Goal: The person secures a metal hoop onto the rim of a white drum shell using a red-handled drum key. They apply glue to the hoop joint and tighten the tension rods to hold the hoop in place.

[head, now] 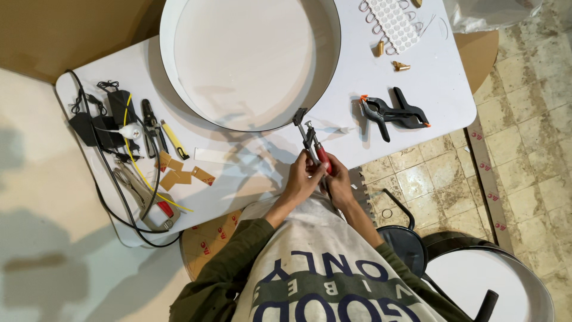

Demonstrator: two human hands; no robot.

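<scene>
Both my hands grip a pair of red-handled pliers at the near edge of the white table. My left hand wraps one handle and my right hand holds the other. The plier jaws bite a small dark metal piece on the rim of a large round white tray with a thin dark wall.
Two black spring clamps lie to the right. A perforated white strip and brass bits sit at the far right. At the left lie black adapters, a yellow knife, brown pads and a staple tool. A black stool stands on the tiled floor.
</scene>
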